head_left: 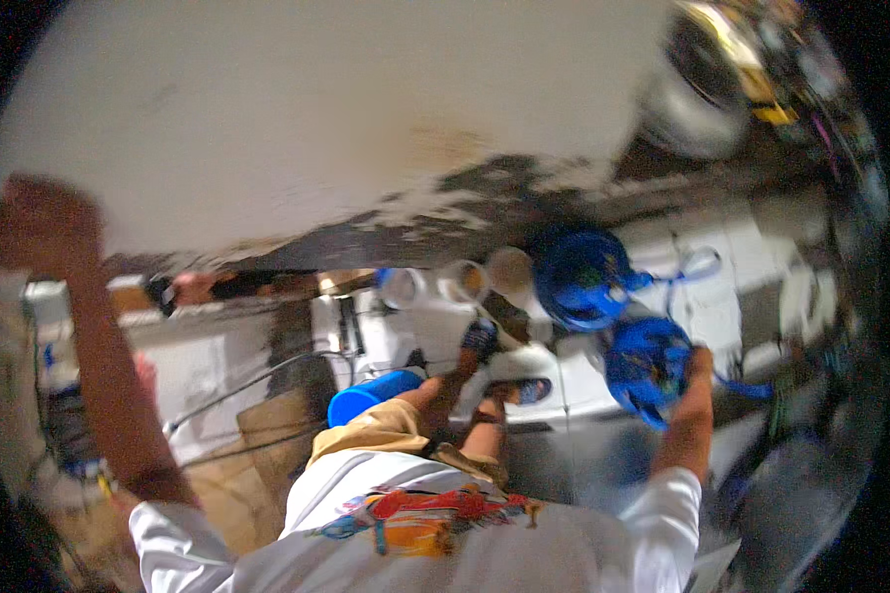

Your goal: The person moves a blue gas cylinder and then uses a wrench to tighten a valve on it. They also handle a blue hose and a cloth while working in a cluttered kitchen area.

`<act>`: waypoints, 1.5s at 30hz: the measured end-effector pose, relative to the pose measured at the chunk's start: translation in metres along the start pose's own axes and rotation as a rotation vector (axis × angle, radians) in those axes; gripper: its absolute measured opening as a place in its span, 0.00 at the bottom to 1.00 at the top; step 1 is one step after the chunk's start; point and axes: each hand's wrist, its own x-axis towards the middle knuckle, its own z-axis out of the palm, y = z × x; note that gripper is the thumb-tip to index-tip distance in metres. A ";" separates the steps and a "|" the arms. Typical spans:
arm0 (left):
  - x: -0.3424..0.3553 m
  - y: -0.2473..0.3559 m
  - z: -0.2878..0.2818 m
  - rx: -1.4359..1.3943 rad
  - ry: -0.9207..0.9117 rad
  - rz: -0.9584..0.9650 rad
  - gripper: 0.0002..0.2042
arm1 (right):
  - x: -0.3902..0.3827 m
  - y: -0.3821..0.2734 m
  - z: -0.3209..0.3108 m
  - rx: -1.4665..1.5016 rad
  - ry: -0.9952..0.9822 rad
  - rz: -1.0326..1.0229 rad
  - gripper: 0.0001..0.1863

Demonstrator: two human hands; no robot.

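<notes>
My right hand [700, 368] is closed on the right edge of a round blue thing [628, 361], low on the right side. Motion blur hides whether this is a bucket or a coil. A second, larger round blue thing [576, 287] sits just beyond it, to the left. My left arm is raised at the far left. The left hand [54, 222] overlaps the pale wall there; its fingers are smeared and I cannot tell whether it holds anything.
A stained, peeling wall [316, 119] fills the far side. Along its foot stand several white tubs [402, 287]. A blue cylinder [371, 397] is near my legs. Dark cables [257, 381] cross the floor on the left. A large pale round container [697, 109] stands far right.
</notes>
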 end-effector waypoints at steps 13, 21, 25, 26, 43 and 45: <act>0.009 -0.001 -0.019 -0.136 0.011 0.258 0.35 | -0.193 -0.250 -0.021 0.008 0.472 0.155 0.35; -0.006 0.013 -0.007 -0.431 -0.004 -0.042 0.36 | -0.387 -0.377 0.046 0.432 -0.072 0.138 0.40; -0.069 0.024 -0.083 -0.938 -0.263 -0.172 0.28 | -0.428 -0.364 0.054 0.500 -0.043 0.059 0.37; -0.090 0.016 -0.116 -1.220 -0.508 -0.189 0.26 | -0.420 -0.343 0.068 0.448 -0.098 0.083 0.35; -0.550 -0.278 -0.329 -0.707 -2.380 -0.717 0.25 | -0.421 -0.403 -0.043 1.116 -0.205 0.182 0.10; -0.563 -0.261 -0.338 -0.795 -2.359 -0.892 0.25 | -0.405 -0.413 -0.064 1.214 -0.014 0.040 0.12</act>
